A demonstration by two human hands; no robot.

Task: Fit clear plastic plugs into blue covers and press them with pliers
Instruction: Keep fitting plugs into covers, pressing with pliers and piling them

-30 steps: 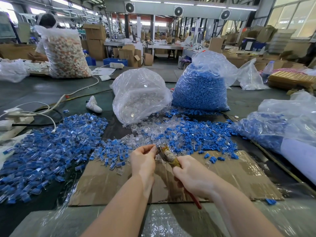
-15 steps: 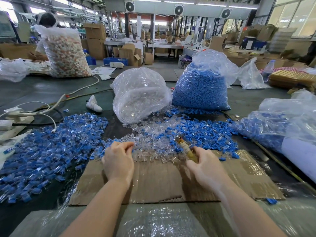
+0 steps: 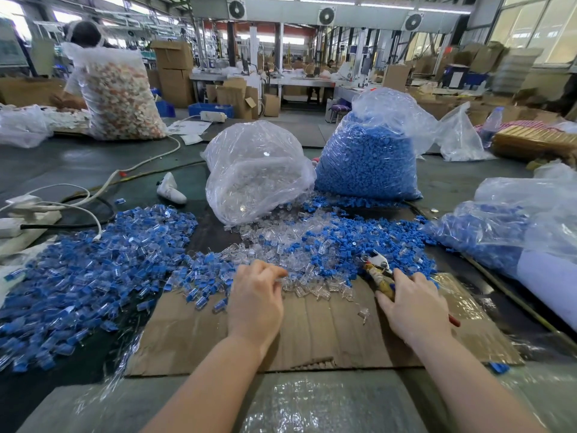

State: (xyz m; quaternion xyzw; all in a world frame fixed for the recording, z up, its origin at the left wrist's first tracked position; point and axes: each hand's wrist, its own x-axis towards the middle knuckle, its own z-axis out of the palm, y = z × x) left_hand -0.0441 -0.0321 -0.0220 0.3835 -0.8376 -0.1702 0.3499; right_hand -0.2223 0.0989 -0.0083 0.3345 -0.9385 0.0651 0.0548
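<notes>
- Flat brown corrugated cardboard sheet [image 3: 312, 332] lies under both hands; its near edge at 6 o'clock is ragged, its far edge at 12 is buried by loose parts, and a bare strip stays open betw. the wrists.
- Left hand [image 3: 256, 303]: palm down at the sheet's far edge, fingers curled, tips at the heap of small clear plastic plugs [image 3: 281, 245] (can't tell if it actually pinches one).
- Right hand [image 3: 412, 307]: curled round the handles of the pliers [image 3: 379, 270], tape-wrapped grips w/ a red handle end poking out behind the wrist at 4 o'clock; bare metal nose points to 11 o'clock, just over the scatter of small blue plastic covers [image 3: 374, 242].
- Wide mound of assembled blue-and-clear pieces [image 3: 93, 270] spreads at 9 o'clock, well apart from the right hand.
- Crinkly clear bag of clear plugs [image 3: 256, 173] at 12 o'clock; clear bag packed w/ blue covers [image 3: 368, 160] just beside it at 1.
- Another glossy bag of blue parts [image 3: 505, 232] at 3 o'clock crowds that edge.
- Shiny plastic film [image 3: 296, 404] covers the table at 6 o'clock.
</notes>
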